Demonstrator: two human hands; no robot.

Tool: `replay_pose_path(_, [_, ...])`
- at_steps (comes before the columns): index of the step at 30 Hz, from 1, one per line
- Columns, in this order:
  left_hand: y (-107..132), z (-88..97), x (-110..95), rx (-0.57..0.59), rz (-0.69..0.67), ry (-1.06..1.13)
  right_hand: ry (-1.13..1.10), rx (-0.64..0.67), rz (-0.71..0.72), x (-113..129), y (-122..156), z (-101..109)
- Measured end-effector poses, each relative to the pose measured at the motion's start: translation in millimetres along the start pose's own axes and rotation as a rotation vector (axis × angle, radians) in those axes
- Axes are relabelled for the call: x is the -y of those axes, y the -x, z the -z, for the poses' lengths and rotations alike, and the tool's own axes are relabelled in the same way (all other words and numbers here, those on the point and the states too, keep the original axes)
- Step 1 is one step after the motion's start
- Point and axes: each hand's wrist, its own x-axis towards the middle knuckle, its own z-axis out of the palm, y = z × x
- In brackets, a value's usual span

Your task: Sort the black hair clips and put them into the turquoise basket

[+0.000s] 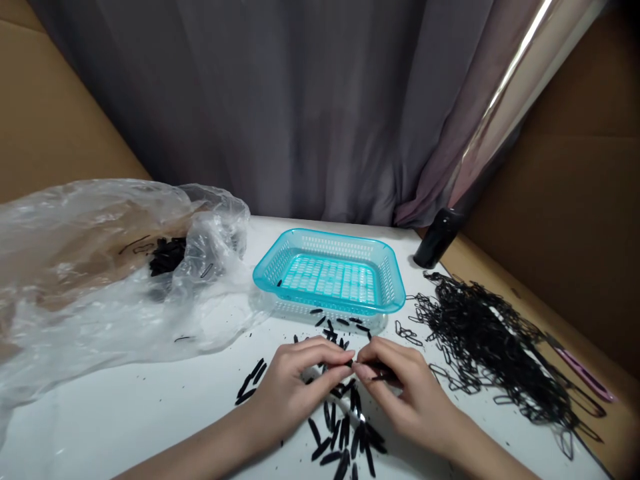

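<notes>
My left hand [300,380] and my right hand [400,387] meet fingertip to fingertip low over the white table [150,400], both pinched on a small black piece [356,364] held between them. Several short black plastic pieces [345,440] lie scattered under and in front of my hands. Just beyond them stands a turquoise perforated basket [330,273], which looks nearly empty apart from a dark speck.
A tangled heap of thin black wire loops [490,340] lies at the right. A crumpled clear plastic bag [100,273] with black pieces inside fills the left. A black cylinder [437,239] stands behind the basket, a pink-handled tool [585,373] at the right edge. Grey curtain and cardboard walls enclose the table.
</notes>
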Motion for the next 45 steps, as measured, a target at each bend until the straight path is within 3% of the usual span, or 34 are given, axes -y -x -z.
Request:
replay_pose_path(6, [3,1.3,7,0.081,0.012,-0.021,-0.054,0.099,-0.077,-6,-2,-4])
replay_pose_path(12, [0,1.5,3,0.070,0.098,0.062,-0.073,0.140,-0.109,-4,-1,0])
replay_pose_path(21, [-2,2.3,1,0.065,0.122,0.106,-0.022,0.102,0.001,1,2,7])
replay_pose_path(35, [1,3.2,8,0.136,0.051,-0.065,0.204,0.355,-0.178,-1,2,13])
replay_pose_path(40, [2,1.8,9,0.148,0.035,-0.080,0.193,0.313,-0.148,-5,5,9])
replay_pose_path(45, [4,1.4,10,0.154,0.050,-0.078,0.153,0.169,-0.058,-13,10,-4])
